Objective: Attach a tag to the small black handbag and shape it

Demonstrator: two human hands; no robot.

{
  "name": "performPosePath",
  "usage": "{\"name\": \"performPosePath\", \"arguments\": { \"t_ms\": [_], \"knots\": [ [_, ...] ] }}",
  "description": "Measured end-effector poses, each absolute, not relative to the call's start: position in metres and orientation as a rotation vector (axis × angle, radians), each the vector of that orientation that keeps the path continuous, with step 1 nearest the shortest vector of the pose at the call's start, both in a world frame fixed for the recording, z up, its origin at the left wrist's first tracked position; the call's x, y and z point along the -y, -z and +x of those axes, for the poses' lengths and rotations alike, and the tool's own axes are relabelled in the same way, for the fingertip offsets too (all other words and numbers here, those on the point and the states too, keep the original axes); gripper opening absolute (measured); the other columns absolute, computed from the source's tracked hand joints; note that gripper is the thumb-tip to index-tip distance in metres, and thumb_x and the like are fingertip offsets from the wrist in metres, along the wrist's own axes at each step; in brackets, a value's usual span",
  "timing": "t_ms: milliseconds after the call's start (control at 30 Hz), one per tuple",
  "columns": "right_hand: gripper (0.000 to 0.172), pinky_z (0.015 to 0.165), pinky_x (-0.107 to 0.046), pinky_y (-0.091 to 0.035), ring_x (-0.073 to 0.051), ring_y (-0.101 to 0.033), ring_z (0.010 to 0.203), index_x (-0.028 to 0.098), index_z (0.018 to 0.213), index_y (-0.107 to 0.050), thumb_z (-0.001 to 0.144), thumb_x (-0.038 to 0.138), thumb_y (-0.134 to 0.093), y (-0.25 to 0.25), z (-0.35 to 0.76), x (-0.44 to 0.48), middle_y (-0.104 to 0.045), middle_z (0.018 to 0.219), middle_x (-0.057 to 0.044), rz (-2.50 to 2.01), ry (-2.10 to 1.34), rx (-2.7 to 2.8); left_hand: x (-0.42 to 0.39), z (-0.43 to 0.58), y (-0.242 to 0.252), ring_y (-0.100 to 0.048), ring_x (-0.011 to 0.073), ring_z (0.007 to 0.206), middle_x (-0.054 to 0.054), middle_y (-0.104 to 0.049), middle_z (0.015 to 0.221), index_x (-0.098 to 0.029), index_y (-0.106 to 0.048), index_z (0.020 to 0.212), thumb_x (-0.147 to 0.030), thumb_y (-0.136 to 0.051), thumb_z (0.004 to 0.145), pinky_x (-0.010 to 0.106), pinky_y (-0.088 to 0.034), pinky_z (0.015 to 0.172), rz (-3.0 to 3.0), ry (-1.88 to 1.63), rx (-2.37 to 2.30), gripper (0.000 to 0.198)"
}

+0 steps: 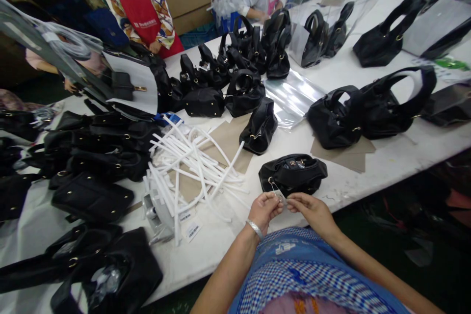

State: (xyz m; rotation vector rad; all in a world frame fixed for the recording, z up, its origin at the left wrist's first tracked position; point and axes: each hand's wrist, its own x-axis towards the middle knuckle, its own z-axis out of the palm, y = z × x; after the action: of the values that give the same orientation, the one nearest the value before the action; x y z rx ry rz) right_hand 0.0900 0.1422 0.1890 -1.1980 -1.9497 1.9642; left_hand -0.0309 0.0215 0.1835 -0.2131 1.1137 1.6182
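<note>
The long white table (386,162) runs away from my hands to both sides, and most of it is covered. Well off to the left of my hands lies the biggest heap, flat black leather handbags with gold studs (103,157), piled over each other. Beyond my hands and to the right sit two rounder black handbags with wide loop handles (371,108), touching one another. Straight ahead, further up the table, a clear plastic sheet (294,93) lies flat among more black bags. Just left of my hands is a loose bundle of white plastic tubes (195,162), crossed every way.

Right in front of my hands, near the table's edge, rests a small black handbag with its top open (292,174) — some metal fittings show inside it.

My left hand (265,208), a silver bangle (255,228) on its wrist, and my right hand (312,208) meet fingertip to fingertip just short of that bag. Both are closed in a pinch on a small pale piece (284,197) between them — what it is I cannot tell.
</note>
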Motion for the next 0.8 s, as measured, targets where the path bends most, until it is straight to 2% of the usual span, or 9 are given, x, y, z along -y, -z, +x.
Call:
{"name": "performPosePath", "arguments": {
  "t_ms": [67,167,300,400,567,800],
  "knots": [
    [0.047,0.08,-0.038,-0.057,-0.023,-0.069,0.08,0.014,0.098,-0.067,0.074,0.055,-0.069,-0.189,0.086,-0.14,-0.072,0.091,-0.01,-1.197,-2.075,1.823,-0.024,-0.029,-0.183,-0.064,0.0112,0.068,0.006,-0.067,0.077,-0.01,-0.059,0.089,-0.034,-0.086,0.058,0.022,-0.053,0.068,-0.19,-1.631,-1.126,0.048],
    [0.045,0.08,-0.036,-0.057,-0.022,-0.069,0.08,0.015,0.095,-0.068,0.071,0.052,-0.073,-0.19,0.082,-0.138,-0.073,0.088,-0.009,-1.2,-2.144,1.71,-0.028,-0.027,-0.181,-0.065,0.0132,0.071,0.007,-0.069,0.081,-0.012,-0.059,0.097,-0.035,-0.086,0.058,0.024,-0.051,0.067,-0.166,-1.668,-1.165,0.053],
    [0.04,0.085,-0.036,-0.056,-0.023,-0.068,0.089,0.016,0.093,-0.07,0.07,0.048,-0.075,-0.19,0.082,-0.136,-0.072,0.096,-0.009,-1.229,-2.071,1.702,-0.032,-0.027,-0.181,-0.06,0.0095,0.067,0.005,-0.069,0.081,-0.012,-0.061,0.102,-0.038,-0.084,0.06,0.018,-0.04,0.058,-0.115,-1.672,-1.307,0.054],
    [0.039,0.085,-0.037,-0.055,-0.024,-0.067,0.089,0.016,0.093,-0.072,0.07,0.048,-0.074,-0.192,0.081,-0.137,-0.072,0.098,-0.01,-1.271,-1.98,1.787,-0.033,-0.028,-0.182,-0.054,0.0066,0.061,0.003,-0.068,0.079,-0.013,-0.063,0.103,-0.038,-0.084,0.06,0.018,-0.036,0.056,-0.103,-1.673,-1.372,0.055],
    [0.039,0.085,-0.035,-0.055,-0.023,-0.068,0.087,0.015,0.093,-0.07,0.069,0.046,-0.075,-0.198,0.077,-0.135,-0.073,0.091,-0.01,-1.232,-1.97,1.807,-0.035,-0.026,-0.183,-0.051,0.0066,0.059,0.003,-0.068,0.077,-0.012,-0.063,0.101,-0.039,-0.085,0.057,0.019,-0.034,0.056,-0.152,-1.66,-1.387,0.056],
    [0.038,0.087,-0.037,-0.054,-0.024,-0.068,0.088,0.015,0.089,-0.068,0.069,0.047,-0.075,-0.194,0.077,-0.134,-0.072,0.091,-0.01,-1.194,-1.927,1.847,-0.037,-0.025,-0.183,-0.055,0.008,0.06,0.002,-0.067,0.071,-0.011,-0.063,0.096,-0.038,-0.085,0.056,0.019,-0.038,0.058,-0.175,-1.724,-1.374,0.053]
  ]
}}
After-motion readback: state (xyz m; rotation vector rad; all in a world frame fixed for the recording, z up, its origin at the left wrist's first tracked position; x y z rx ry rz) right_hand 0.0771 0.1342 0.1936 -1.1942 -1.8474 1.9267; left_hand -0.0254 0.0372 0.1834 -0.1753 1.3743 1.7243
